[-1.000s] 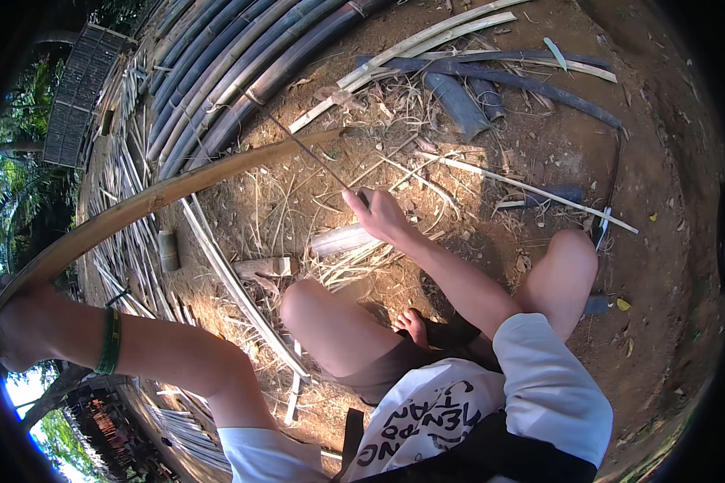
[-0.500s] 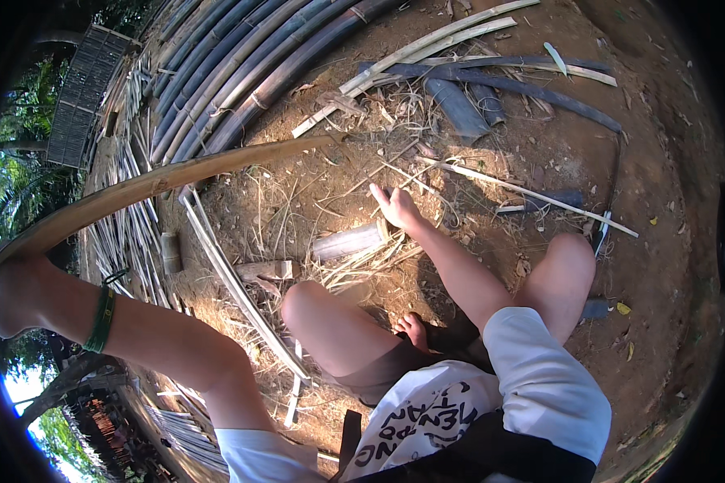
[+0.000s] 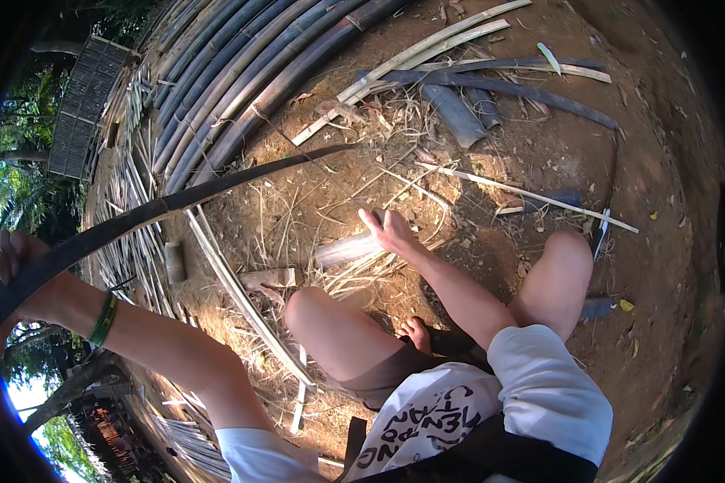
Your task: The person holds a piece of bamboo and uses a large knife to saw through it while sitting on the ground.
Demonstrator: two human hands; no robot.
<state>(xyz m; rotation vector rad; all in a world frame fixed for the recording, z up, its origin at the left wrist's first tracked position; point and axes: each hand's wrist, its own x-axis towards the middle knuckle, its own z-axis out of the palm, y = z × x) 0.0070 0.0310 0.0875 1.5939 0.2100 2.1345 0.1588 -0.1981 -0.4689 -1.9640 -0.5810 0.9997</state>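
Note:
My left hand (image 3: 50,298) grips one end of a long split bamboo strip (image 3: 165,206) at the far left. The strip slants up toward the middle with its dark outer side showing, and its far tip rests near the ground or just above it. My right hand (image 3: 395,232) is closed above the ground in front of my knees. Something small and dark shows between its thumb and fingers; its kind is hidden. Just beside that hand lies a pale piece of bamboo (image 3: 345,251) among thin shavings (image 3: 354,278).
Dark bamboo poles (image 3: 254,80) lie side by side at the upper left. Split strips (image 3: 435,44) and short bamboo sections (image 3: 455,113) lie at the far middle. A thin pale stick (image 3: 532,193) crosses the ground on the right. Long pale strips (image 3: 246,298) lie beside my left knee.
The bamboo strip has turned over in my left hand, from its pale side to its dark side. My right hand has moved slightly nearer and to the left.

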